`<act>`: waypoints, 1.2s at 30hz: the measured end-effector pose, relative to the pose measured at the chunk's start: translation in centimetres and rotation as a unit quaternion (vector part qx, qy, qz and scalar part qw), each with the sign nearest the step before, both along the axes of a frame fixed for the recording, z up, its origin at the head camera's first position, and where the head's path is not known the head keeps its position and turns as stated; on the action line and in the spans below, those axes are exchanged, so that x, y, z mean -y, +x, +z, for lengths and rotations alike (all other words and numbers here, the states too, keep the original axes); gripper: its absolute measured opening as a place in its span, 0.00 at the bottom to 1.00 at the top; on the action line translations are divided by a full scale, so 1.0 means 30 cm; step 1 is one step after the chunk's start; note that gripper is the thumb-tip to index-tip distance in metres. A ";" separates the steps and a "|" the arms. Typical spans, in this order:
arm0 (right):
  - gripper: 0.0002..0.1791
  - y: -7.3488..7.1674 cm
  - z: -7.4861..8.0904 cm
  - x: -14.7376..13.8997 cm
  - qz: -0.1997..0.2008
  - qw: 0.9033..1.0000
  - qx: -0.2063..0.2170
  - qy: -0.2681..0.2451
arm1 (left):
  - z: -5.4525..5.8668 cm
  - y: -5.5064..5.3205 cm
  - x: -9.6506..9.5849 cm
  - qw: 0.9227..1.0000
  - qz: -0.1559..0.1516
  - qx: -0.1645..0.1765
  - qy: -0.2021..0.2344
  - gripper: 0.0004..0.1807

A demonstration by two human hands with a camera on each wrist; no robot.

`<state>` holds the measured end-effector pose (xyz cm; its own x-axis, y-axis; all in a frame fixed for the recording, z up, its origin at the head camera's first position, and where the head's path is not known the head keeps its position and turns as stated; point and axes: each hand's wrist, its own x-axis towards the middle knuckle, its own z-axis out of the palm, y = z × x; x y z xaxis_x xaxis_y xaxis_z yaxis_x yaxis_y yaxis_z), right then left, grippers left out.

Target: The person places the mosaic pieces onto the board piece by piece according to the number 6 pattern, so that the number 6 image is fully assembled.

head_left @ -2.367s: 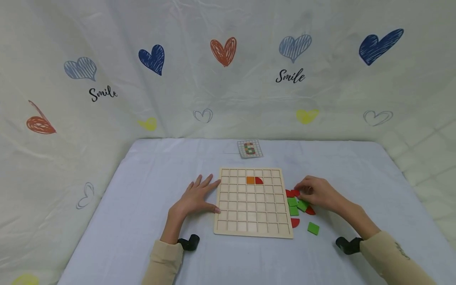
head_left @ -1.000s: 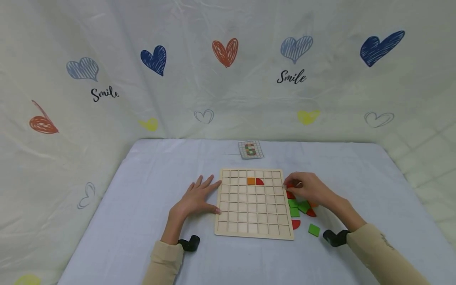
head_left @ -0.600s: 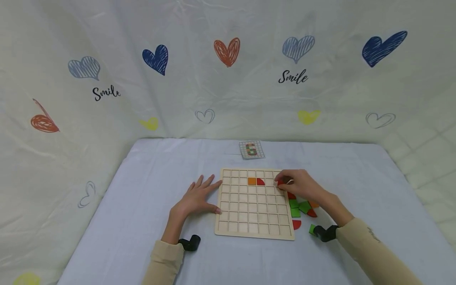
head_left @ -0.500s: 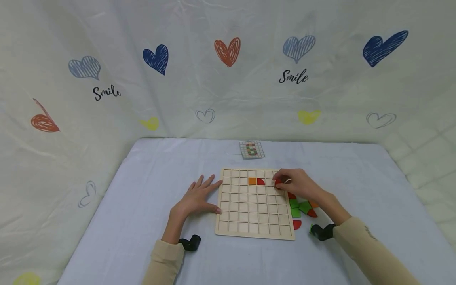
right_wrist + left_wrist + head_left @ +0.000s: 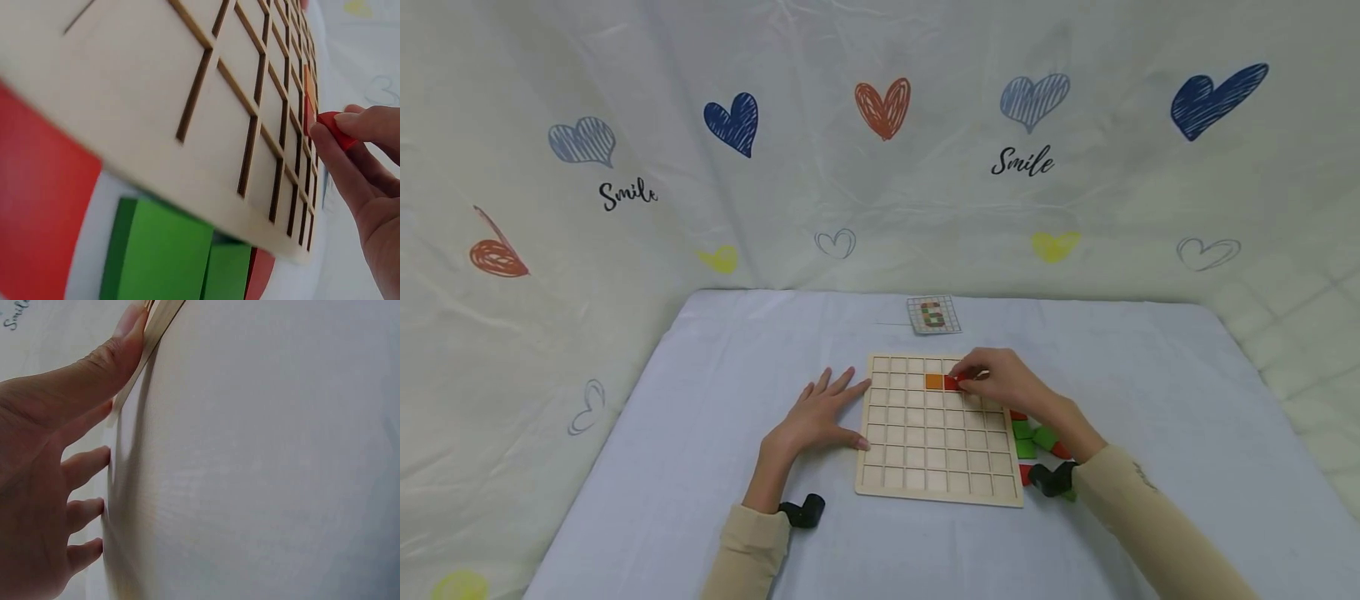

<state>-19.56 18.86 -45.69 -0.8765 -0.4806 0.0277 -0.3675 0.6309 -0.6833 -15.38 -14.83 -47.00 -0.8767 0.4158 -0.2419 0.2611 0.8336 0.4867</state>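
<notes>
A wooden grid board (image 5: 925, 481) lies on the white-covered table. An orange square tile (image 5: 934, 382) and a red tile (image 5: 950, 383) sit side by side in its upper cells. My right hand (image 5: 1006, 383) pinches a red curved-edge tile (image 5: 338, 130) between thumb and fingers, right beside the seated red one. At the board's left edge, my left hand (image 5: 812, 422) is spread, with thumb and index fingertip against the rim. In the left wrist view, the thumb (image 5: 106, 365) lies along the board's side edge.
Several green tiles (image 5: 1023, 439) and red tiles lie along the board's right edge, some hidden under the right forearm and its black wrist camera (image 5: 1051, 480). Behind the board lies a small card (image 5: 933, 315) with a coloured pattern on a grid. A white curtain with hearts hangs behind.
My right hand has picked a red tile from the pile at the right and carried it left over the board to the seated red tile. The left hand has stayed at the board's edge.
</notes>
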 end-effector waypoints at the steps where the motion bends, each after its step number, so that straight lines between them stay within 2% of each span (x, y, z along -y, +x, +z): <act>1: 0.07 -0.003 0.000 0.007 0.001 1.000 0.000 -0.004 | 0.000 0.000 0.001 1.000 0.000 0.000 0.002 0.56; 14: 0.04 -0.039 0.013 0.098 -0.007 1.000 -0.002 -0.016 | 0.005 -0.004 0.000 1.000 -0.001 0.002 -0.006 0.56; 20: 0.03 -0.054 -0.001 0.136 0.000 1.000 -0.002 -0.020 | 0.002 -0.002 0.004 1.000 0.002 0.003 -0.009 0.56; 29: 0.05 -0.069 -0.006 0.178 0.024 0.999 -0.002 -0.023 | 0.005 0.000 0.006 1.000 0.003 0.001 -0.008 0.55; 36: 0.05 -0.085 -0.031 0.194 0.059 0.998 -0.026 -0.010 | 0.007 0.000 0.005 1.000 0.001 0.001 -0.010 0.55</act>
<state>-22.10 13.04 -46.62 -0.8111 -0.5791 0.0827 -0.4737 0.5673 -0.6736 -15.39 -14.97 -46.79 -0.8765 0.4102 -0.2520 0.2590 0.8430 0.4714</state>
